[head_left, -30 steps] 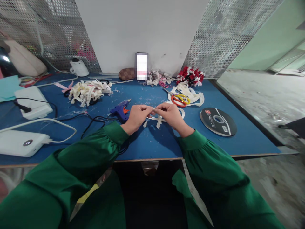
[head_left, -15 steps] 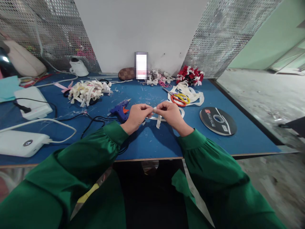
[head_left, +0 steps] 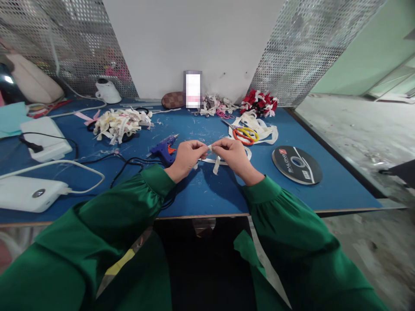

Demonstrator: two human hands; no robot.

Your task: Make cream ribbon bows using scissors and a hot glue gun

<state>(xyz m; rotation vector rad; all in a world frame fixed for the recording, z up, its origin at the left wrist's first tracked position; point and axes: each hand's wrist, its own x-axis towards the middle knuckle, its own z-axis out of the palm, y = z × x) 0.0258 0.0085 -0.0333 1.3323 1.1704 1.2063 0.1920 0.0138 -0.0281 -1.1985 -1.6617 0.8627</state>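
Note:
Between my two hands is a small piece of white ribbon (head_left: pixel 216 166), one end hanging down below my right fingers. My left hand (head_left: pixel 189 156) pinches it from the left with thumb and forefinger. From the other side my right hand (head_left: pixel 234 157) pinches it too, the fingertips of both hands nearly touching. A blue glue gun (head_left: pixel 164 149) lies just left of my left hand. Beyond my right hand, orange and yellow scissors (head_left: pixel 245 134) rest on a loose heap of white ribbon (head_left: pixel 269 133).
On the blue table (head_left: pixel 201 201) a black ribbon spool (head_left: pixel 296 164) lies at right. White bows (head_left: pixel 119 123) and red bows (head_left: pixel 259 103) are piled farther back, near a propped phone (head_left: pixel 193 90). Black cables and a white power bank (head_left: pixel 32 193) occupy the left.
Both hands stay in nearly the same place, still pinching the ribbon. The fingertips have shifted very slightly and the hanging ribbon end has tilted a little.

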